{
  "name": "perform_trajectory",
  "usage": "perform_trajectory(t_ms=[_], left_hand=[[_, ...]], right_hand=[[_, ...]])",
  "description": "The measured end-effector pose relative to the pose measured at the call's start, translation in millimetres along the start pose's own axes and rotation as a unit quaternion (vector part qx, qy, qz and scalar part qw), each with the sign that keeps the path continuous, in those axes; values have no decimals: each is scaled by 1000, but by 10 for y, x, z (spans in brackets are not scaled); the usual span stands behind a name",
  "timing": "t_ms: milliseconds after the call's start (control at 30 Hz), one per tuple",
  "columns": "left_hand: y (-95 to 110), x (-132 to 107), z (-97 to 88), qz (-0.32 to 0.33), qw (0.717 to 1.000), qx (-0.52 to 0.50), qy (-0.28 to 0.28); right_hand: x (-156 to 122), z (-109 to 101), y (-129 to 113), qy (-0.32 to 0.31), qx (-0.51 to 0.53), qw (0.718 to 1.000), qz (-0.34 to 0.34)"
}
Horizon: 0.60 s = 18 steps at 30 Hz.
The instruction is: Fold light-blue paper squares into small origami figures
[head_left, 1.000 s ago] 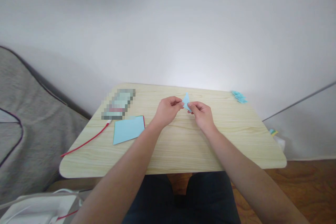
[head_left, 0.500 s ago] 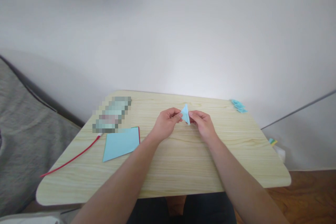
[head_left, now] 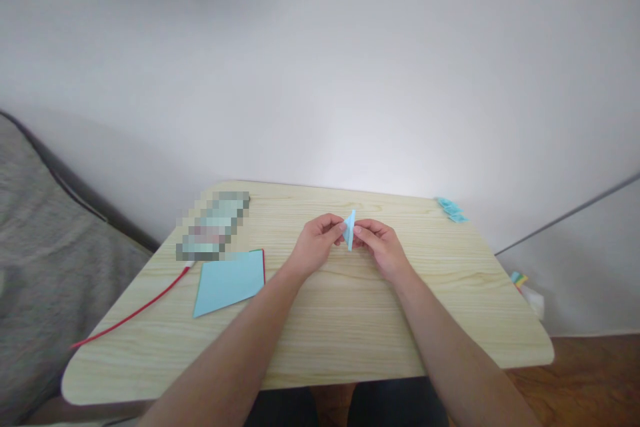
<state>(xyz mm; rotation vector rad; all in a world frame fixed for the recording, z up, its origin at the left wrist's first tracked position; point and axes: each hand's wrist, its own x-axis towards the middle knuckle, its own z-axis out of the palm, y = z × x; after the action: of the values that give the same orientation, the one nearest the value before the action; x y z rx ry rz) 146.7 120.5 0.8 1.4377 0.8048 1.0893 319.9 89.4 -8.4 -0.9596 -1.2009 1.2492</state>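
Note:
Over the middle of a light wooden table [head_left: 350, 320], my left hand [head_left: 316, 245] and my right hand [head_left: 381, 248] pinch a small folded light-blue paper piece [head_left: 349, 229] between them. The piece stands on edge, narrow and pointed at the top. Both hands have their fingers closed on it, the left from the left side and the right from the right side.
A stack of light-blue paper sheets [head_left: 230, 281] with a red sheet underneath lies at the table's left. Behind it sits a blurred-out object [head_left: 213, 235] with a red cable [head_left: 130, 313]. Several small folded blue pieces [head_left: 451, 209] lie at the far right corner. Grey fabric [head_left: 45, 267] is at left.
The paper piece has been folded narrower, from a wider triangle to a thin upright sliver. Both hands stayed together on it; the view tilted so the table sits lower in frame.

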Motion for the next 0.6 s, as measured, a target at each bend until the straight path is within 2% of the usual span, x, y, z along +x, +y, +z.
perform_trajectory(t_ms=[267,400,600], left_hand=[[-35,-4,5,-23,999,-45,-16],[-62,-2,0,-43,996,-79,-3],[-93,-4,-8,-37,994,-102,-6]], right_hand=[[-13,18,-17,-11,27,1000,4],[-19,32,-27,-7,35,999,6],[-27,31,-17,-9,26,1000,3]])
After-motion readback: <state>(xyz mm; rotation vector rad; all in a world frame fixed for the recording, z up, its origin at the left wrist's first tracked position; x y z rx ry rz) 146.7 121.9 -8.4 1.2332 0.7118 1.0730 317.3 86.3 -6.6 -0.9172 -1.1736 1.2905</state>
